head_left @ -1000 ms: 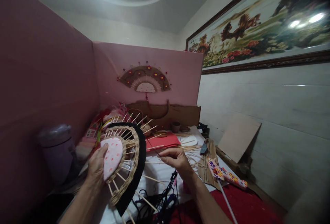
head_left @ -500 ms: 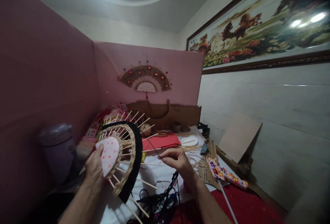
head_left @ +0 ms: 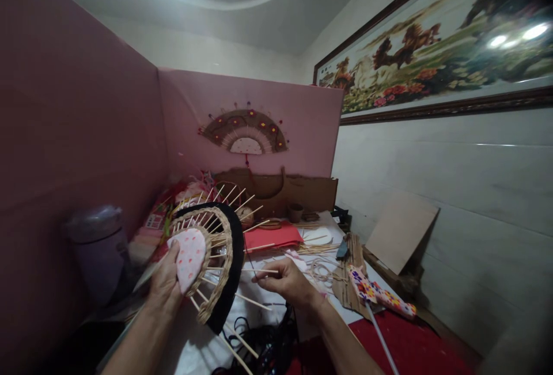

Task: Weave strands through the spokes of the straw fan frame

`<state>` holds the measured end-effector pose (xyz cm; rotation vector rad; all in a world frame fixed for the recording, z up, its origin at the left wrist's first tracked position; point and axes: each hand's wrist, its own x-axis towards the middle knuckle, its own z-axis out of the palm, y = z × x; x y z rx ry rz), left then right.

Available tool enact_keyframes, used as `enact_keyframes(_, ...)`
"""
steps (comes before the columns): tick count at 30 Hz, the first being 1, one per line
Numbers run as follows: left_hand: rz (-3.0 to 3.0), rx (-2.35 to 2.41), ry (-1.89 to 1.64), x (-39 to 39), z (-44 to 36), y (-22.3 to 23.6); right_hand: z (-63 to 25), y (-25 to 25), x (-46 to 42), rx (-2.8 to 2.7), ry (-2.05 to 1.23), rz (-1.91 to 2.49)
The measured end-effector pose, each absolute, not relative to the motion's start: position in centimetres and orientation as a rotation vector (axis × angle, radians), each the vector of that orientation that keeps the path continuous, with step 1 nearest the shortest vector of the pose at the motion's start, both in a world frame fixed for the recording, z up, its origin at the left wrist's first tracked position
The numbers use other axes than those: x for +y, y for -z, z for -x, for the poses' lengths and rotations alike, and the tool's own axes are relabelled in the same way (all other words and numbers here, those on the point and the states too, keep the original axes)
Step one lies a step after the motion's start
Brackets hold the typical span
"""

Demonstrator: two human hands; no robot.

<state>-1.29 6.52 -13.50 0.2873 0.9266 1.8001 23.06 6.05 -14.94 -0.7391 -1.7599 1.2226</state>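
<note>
My left hand (head_left: 166,286) grips a half-made fan (head_left: 211,265) by its pink dotted centre piece (head_left: 190,257). The fan has thin wooden spokes, a woven straw band and a black outer band. It is held upright over the table. My right hand (head_left: 287,283) is closed in a pinch at the tips of the lower spokes, holding a thin dark thread (head_left: 254,262) that runs up toward the fan's rim.
A finished fan (head_left: 245,131) hangs on the pink partition. On the table lie red paper (head_left: 270,235), straw strips (head_left: 322,265), a flowered glue gun (head_left: 380,294), black cord (head_left: 268,343) and a lavender jar (head_left: 97,248) at left. Cardboard (head_left: 400,228) leans on the right wall.
My right hand dropped lower and pulled the thread down toward the lower spokes. The fan shifted slightly right and turned a little in my left hand.
</note>
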Motion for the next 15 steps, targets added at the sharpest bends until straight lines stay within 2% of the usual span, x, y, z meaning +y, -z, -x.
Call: enact_keyframes(15,-0.265,0.617,-1.645,5.9,-0.1,13.1,-23.2,14.9,6.9,-1.485,-1.194,0.767)
